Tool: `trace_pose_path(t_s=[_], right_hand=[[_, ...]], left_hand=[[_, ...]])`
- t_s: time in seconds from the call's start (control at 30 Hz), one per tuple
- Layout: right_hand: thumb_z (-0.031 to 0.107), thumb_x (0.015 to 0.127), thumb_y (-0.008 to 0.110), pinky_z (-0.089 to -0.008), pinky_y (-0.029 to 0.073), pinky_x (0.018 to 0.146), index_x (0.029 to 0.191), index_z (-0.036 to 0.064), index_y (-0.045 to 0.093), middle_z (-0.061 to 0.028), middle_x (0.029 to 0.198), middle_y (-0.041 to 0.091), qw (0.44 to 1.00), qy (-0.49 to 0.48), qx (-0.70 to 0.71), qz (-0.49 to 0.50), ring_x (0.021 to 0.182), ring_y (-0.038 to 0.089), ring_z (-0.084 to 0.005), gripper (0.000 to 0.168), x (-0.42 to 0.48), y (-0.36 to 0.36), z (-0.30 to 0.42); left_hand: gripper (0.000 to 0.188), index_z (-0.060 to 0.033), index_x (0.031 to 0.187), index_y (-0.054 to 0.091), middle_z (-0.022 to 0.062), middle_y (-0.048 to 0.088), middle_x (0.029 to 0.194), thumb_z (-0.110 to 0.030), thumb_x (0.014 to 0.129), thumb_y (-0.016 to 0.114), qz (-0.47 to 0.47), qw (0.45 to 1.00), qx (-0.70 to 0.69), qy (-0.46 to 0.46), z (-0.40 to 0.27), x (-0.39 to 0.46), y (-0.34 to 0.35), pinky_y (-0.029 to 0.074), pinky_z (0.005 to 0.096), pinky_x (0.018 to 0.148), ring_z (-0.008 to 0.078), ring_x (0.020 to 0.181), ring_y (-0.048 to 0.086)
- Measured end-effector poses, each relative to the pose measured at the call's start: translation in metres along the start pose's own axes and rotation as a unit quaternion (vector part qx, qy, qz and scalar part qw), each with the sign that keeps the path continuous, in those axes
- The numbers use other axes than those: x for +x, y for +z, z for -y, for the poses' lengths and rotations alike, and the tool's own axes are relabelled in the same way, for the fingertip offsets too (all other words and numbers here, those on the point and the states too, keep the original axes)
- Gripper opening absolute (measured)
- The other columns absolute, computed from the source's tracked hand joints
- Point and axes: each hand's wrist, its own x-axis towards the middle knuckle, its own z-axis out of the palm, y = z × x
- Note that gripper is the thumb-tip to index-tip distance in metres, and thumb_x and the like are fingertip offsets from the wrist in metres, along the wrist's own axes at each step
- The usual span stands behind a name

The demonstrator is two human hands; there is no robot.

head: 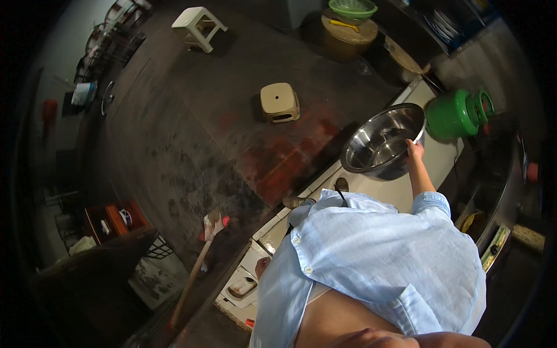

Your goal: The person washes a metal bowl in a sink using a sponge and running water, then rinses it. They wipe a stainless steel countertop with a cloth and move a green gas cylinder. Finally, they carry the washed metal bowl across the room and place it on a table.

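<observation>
My right hand [414,149] grips the near rim of a large stainless steel basin [376,143], held tilted over the pale tiled ledge, with its hollow inside in sight. Nothing can be made out inside the basin. Close beyond its right side lies a green gas cylinder [452,114]. My left hand [262,266] hangs low beside my light blue shirt [374,243], mostly hidden by it; its fingers and whatever it may hold cannot be told. Below that hand a squat toilet pan [242,287] is set in the white tiles. My shoes [342,184] are on the ledge by its edge.
A beige plastic stool [278,102] stands on the dark floor, and a white one [198,27] farther off. A long-handled tool [191,278] lies lower left. At the top, a green basket [352,8] rests on a covered round container [348,32]. A step edge [322,178] borders the tiles.
</observation>
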Motion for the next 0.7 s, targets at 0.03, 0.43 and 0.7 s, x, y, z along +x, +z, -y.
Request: trace_pose_path(t_s=[0.03, 0.43, 0.7], right_hand=[[0.023, 0.070, 0.067, -0.0334, 0.043, 0.051, 0.086, 0.007, 0.054, -0.0032, 0.068, 0.052, 0.998, -0.037, -0.053, -0.026, 0.056, 0.049, -0.0172, 0.027, 0.017, 0.003, -0.005], [0.021, 0.069, 0.068, -0.0265, 0.035, 0.041, 0.077, 0.005, 0.059, 0.0015, 0.061, 0.051, 0.983, -0.167, 0.021, 0.065, 0.047, 0.046, -0.0114, 0.020, -0.108, 0.135, 0.149], [0.017, 0.072, 0.068, -0.0224, 0.032, 0.034, 0.071, 0.010, 0.053, 0.0040, 0.050, 0.041, 0.954, -0.074, 0.151, 0.247, 0.036, 0.036, -0.0084, 0.017, -0.203, 0.314, 0.240]], left_hand=[[0.035, -0.0016, 0.093, 0.059, 0.0107, 0.063, 0.079, -0.032, 0.077, 0.062, 0.004, 1.000, -0.013, -0.004, 0.003, 0.004, -0.001, 0.048, 0.0283, 0.065, 0.0159, 0.070, 0.058], [0.031, -0.0025, 0.093, 0.060, 0.0084, 0.064, 0.075, -0.031, 0.081, 0.056, -0.015, 0.988, -0.108, -0.109, -0.001, 0.043, -0.096, 0.048, 0.0317, 0.061, 0.0160, 0.070, 0.061], [0.024, -0.0060, 0.097, 0.056, 0.0038, 0.061, 0.082, -0.026, 0.084, 0.055, -0.009, 0.936, -0.350, 0.033, -0.161, 0.164, -0.162, 0.042, 0.0224, 0.057, 0.0110, 0.071, 0.057]])
